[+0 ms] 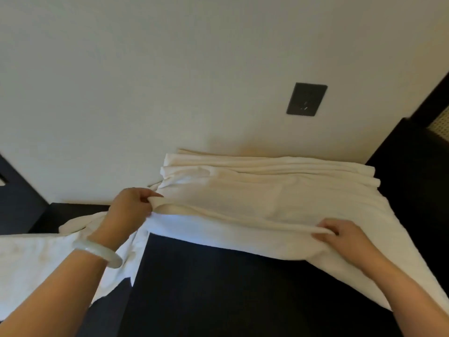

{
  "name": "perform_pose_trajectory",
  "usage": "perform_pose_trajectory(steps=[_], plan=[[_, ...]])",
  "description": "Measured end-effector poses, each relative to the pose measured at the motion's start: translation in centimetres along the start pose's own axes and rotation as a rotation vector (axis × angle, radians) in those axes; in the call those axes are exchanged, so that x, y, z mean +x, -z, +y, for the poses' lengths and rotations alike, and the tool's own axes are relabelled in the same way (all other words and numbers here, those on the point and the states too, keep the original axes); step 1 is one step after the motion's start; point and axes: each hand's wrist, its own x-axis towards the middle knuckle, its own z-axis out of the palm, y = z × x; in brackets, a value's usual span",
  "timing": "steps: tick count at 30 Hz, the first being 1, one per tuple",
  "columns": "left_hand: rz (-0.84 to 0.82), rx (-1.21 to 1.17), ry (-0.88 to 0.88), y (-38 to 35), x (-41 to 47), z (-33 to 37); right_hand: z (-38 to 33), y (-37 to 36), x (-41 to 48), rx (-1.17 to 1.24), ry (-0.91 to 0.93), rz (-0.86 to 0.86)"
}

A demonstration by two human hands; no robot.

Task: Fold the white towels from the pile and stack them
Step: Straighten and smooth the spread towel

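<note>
Two hands (131,205) (340,237) pinch a white towel (243,215) over a dark table (218,288) by a cream wall (170,81).

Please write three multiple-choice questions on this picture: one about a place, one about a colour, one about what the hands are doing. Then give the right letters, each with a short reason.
1. Where is the dark socket plate?
A) on the wall, above the folded towels
B) under the stack
C) on the floor

2. What colour is the bangle?
A) black
B) pale, milky white
C) red

3. What are the left hand and the right hand doing?
A) hanging free, holding nothing
B) each pinching one end of the raised fold of the towel
C) holding a cup together

Answers:
1 A: the plate sits on the wall, higher than the stack.
2 B: the ring looks whitish.
3 B: the fingers of each hand close on the fold.
</note>
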Motion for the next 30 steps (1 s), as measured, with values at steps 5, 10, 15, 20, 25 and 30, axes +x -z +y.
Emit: perform_pose_trajectory(steps=[5, 10, 15, 20, 25, 30], plan=[[0.073, -0.055, -0.110, -4.4, 6.1, 1.2, -1.6, 1.3, 9.7, 0.079, 0.040, 0.241], [0.021, -0.087, 0.062, -8.7, 8.9, -1.2, -0.9, -3.7, 14.3, -0.074, 0.042, 0.088], [-0.004, -0.210, 0.141, -8.3, 7.1, -3.2, 1.4, -7.1, 11.3, -0.220, 0.095, 0.068], [-0.108, -0.311, 0.229, -6.0, 1.8, -4.3, 0.7, -4.3, 8.5, -0.400, 0.126, -0.090], [-0.162, -0.393, 0.300, -4.7, -3.9, -6.8, 0.5, -2.2, 3.6, -0.413, 0.124, -0.250], [-0.167, -0.281, 0.334, -4.0, -8.5, -9.5, 1.4, -1.1, -0.3, -0.213, 0.087, -0.459]])
